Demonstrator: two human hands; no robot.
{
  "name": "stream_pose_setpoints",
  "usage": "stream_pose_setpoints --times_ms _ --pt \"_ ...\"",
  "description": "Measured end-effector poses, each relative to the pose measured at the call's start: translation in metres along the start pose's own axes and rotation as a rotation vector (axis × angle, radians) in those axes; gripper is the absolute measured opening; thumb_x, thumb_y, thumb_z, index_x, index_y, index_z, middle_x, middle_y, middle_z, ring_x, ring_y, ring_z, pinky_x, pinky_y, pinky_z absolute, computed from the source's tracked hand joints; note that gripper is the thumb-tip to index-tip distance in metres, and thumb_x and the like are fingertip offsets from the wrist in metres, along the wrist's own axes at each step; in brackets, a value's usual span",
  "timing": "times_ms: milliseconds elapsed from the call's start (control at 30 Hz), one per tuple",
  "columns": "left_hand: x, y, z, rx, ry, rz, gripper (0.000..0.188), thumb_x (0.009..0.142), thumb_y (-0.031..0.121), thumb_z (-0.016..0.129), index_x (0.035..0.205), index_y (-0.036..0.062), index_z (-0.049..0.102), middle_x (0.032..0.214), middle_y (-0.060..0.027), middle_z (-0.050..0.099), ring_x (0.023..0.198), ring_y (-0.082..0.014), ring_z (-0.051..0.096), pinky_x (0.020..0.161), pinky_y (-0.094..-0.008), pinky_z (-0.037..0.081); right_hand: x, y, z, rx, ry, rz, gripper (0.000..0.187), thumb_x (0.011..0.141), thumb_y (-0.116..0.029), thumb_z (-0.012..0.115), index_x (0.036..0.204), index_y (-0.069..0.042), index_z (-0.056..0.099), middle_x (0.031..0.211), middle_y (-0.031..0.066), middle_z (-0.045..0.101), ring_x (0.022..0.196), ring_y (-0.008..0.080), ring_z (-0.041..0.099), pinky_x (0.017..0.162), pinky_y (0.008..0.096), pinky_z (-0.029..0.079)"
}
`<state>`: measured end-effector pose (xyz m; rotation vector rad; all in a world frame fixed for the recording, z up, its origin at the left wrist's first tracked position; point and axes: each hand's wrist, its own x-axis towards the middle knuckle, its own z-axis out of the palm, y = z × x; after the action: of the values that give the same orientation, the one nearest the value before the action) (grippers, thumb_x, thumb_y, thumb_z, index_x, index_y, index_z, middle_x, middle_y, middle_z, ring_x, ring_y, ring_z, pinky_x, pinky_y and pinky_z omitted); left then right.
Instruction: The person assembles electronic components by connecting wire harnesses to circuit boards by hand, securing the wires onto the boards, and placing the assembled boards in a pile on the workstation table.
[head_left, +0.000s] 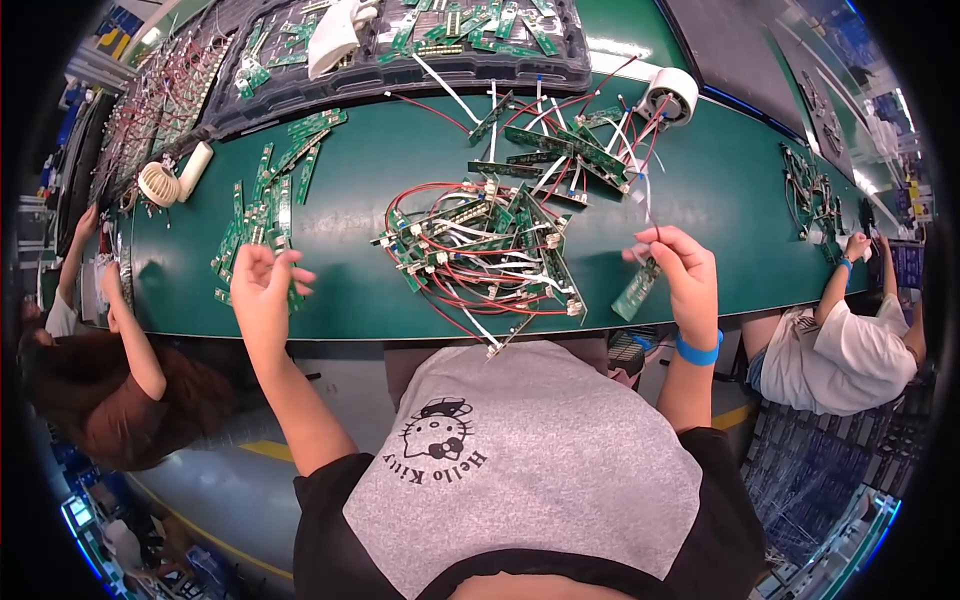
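My right hand [685,280] is closed in a pinch on a small green circuit board [637,290], which hangs tilted over the table's near edge. A thin white and red cable [648,200] runs up from the pinch. At the left, my left hand [262,290] hovers over a loose pile of narrow green circuit boards [285,200], fingers half curled and apart, with no held thing visible. Between my hands lies a tangled heap of circuit boards with red and white wires [480,245]. More wired boards [565,150] lie behind it.
Beyond the boards, a black tray [480,75] holds more boards and a white cloth [335,40]. A white round fan [670,97] stands at the back right of the green table [345,215], a cream handheld fan [162,184] at the left. Other people sit on both sides.
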<state>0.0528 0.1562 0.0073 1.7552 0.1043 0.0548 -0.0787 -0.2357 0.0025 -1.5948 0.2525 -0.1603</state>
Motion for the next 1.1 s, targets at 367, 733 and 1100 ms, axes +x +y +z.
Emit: stream_pose_setpoints --times_ms 367,733,1100 --pt "-0.041 0.069 0.105 -0.555 -0.811 -0.209 0.018 0.079 0.0 0.059 0.084 0.0054 0.043 0.067 0.0029 0.044 0.048 -0.0004 0.036 0.039 -0.0168 0.025 0.004 -0.015 0.049 -0.193 0.153 -0.349 0.012 0.085 -0.004 0.05 0.087 0.006 0.058 0.075 0.0035 0.05 0.067 0.008 0.045 0.059 0.0215 0.038" --pt "-0.053 0.077 0.133 -0.532 -0.985 -0.18 0.033 0.09 0.011 0.046 0.119 -0.0045 0.043 0.076 -0.006 0.054 0.053 -0.0076 0.053 0.043 -0.0191 0.043 0.002 -0.055 0.07 -0.138 -0.162 -0.26 0.015 0.086 -0.008 0.053 0.097 0.001 0.059 0.076 0.0033 0.061 0.063 0.004 0.05 0.055 0.0178 0.039" --pt "-0.065 0.071 0.143 0.01 -0.722 0.484 0.033 0.084 0.003 0.051 0.116 -0.0043 0.047 0.078 -0.0096 0.052 0.058 -0.0156 0.055 0.048 -0.0255 0.044 0.001 -0.055 0.077 -0.179 -0.091 -0.22 0.007 0.081 -0.004 0.058 0.084 0.002 0.06 0.07 0.0018 0.059 0.057 0.0025 0.046 0.047 0.0201 0.036"
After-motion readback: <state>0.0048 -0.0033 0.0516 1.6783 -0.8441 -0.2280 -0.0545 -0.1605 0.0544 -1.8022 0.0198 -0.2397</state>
